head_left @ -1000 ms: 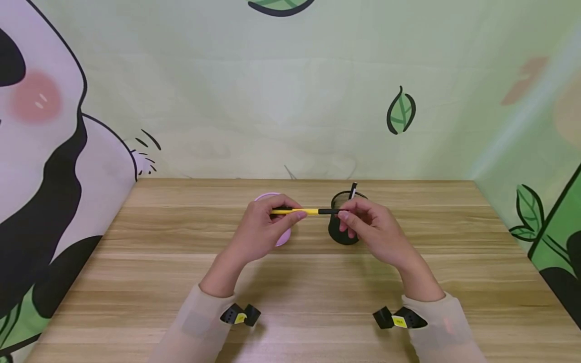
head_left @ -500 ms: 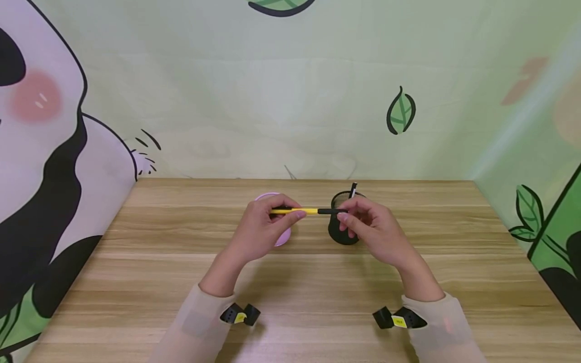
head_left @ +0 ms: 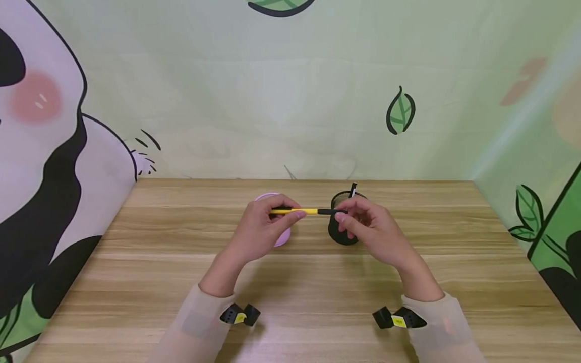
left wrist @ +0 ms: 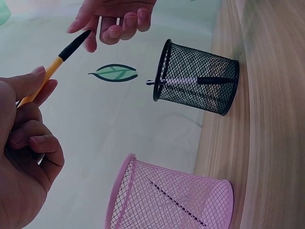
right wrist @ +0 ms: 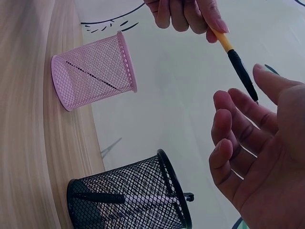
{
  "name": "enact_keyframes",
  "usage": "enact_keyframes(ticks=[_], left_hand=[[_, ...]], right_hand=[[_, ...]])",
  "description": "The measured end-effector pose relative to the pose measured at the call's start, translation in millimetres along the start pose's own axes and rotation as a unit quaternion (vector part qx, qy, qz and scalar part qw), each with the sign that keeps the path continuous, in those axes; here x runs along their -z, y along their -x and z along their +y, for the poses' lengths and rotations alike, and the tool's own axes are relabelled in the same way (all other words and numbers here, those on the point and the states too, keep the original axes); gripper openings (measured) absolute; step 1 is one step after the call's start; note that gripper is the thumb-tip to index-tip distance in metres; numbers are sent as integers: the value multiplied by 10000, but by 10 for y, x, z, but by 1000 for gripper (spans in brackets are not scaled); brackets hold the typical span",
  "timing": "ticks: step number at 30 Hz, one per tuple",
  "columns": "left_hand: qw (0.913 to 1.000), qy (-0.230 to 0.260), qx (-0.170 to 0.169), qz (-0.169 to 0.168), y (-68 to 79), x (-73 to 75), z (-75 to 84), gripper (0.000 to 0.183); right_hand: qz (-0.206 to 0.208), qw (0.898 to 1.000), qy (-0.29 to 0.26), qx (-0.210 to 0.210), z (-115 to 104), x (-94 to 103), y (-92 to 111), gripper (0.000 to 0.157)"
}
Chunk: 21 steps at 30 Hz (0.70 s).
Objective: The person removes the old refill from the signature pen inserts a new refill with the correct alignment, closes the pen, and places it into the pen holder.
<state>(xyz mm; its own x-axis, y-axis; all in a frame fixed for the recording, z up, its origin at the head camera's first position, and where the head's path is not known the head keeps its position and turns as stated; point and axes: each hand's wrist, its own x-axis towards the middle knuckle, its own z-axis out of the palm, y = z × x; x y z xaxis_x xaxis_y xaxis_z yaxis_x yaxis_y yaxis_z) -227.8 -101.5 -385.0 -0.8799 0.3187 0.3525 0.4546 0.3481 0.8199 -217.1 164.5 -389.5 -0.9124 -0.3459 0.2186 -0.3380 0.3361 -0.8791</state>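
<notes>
My left hand (head_left: 260, 229) pinches a yellow ballpoint pen (head_left: 310, 212) between thumb and fingertips, level above the table. Its black grip and pointed tip face right. Around that tip lies my right hand (head_left: 379, 232); in the right wrist view, its thumb and fingers are spread apart and a gap separates them from the pen (right wrist: 241, 71). Behind the right hand stands a black mesh pen holder (left wrist: 195, 98) with a black-and-white pen (head_left: 353, 190) in it. A pink mesh pen holder (right wrist: 93, 71) stands behind the left hand, partly hidden by it in the head view.
Both holders stand on a wood-grain table (head_left: 308, 287) near its back edge. Behind it hangs a pale green backdrop (head_left: 281, 111) with printed leaves and a panda. Small black camera mounts (head_left: 240, 314) sit on both sleeves.
My right thumb and fingers have shifted slightly left along the pen's tip, so more of the tip shows between them. The left hand and pen are nearly still.
</notes>
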Motion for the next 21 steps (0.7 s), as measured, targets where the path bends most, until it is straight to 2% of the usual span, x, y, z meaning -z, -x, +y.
enact_keyframes(ticks=[5,12,21], left_hand=[[10000,3,-29,-4,-2,1,5,9],[10000,82,-9,-41,0,2,-1,9],[10000,50,-42,-63,0,5,10,9]], right_hand=[[-15,10000,11,-14,6,4,0,18],[11,9999,-44,-104,7,-5,-9,38],[3,9999,-35,-118,11,-6,-16,43]])
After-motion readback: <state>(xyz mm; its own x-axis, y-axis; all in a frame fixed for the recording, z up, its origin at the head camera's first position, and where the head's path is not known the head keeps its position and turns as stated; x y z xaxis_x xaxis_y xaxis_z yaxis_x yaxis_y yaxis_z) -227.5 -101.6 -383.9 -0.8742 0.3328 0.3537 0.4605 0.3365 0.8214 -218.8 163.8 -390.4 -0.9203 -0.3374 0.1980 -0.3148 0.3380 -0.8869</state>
